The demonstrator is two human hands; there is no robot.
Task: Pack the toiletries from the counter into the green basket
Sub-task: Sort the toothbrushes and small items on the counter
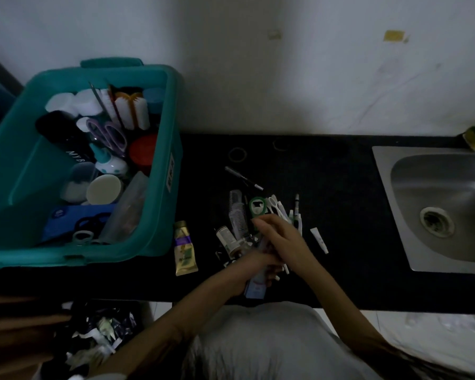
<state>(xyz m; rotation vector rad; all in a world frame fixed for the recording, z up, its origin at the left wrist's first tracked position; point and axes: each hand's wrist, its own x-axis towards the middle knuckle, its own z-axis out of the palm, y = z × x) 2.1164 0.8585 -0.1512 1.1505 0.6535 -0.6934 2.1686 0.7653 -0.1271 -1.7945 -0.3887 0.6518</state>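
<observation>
Black stone counter (313, 165) carries a large teal-green plastic basket (17, 187) at its left end, already crowded with bottles, jars, brushes and purple scissors, and a steel sink (433, 193) is let into its right end. Loose toiletries lie mid-counter toward the front edge: a clear comb (237, 212), a green-and-white opener-shaped piece (256, 206), white toothbrushes (279, 208), with a gold squeeze tube (185, 249) just beside the basket's front right corner. Left hand (254, 266) is curled round a bundle of small items, among them a pale blue tube (254, 289), while the right hand (281, 237) rests over the pile, fingers loosely bent; its grip I cannot tell.
</observation>
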